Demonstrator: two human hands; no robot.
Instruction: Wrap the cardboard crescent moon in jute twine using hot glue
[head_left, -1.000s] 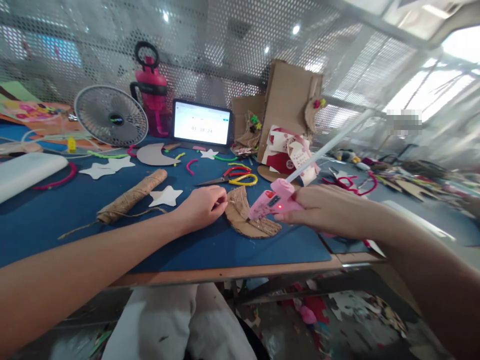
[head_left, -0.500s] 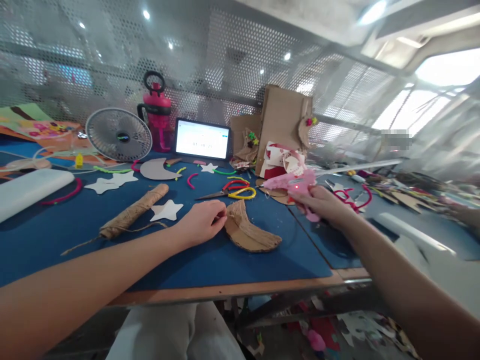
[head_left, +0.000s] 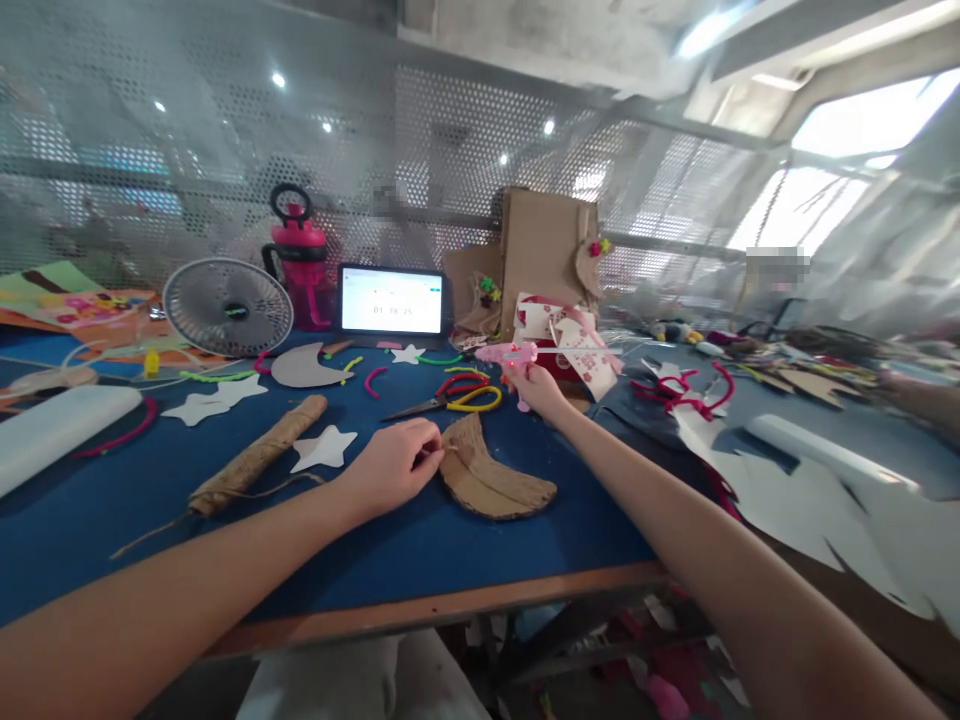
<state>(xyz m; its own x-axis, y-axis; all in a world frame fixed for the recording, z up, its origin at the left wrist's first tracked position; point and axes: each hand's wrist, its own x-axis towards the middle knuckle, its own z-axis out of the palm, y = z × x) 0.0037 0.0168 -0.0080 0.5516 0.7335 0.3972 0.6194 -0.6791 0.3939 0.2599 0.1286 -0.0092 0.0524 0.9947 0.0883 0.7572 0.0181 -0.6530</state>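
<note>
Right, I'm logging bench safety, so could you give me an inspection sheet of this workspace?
Surface: blue tabletop, wooden front edge.
Job's things: cardboard crescent, partly covered in brown strands; pink glue gun; twine roll.
Clutter: open scissors beyond the crescent; white star near the twine roll; paper scraps at right.
Hands: left hand at the crescent's left edge, fingertips together, anything pinched too small to tell; right hand grips the glue gun.
Cables: pale strand at far left, possibly a cord; glue gun's cord cannot be made out.
Surroundings: fan, bottle, lit screen behind.
</note>
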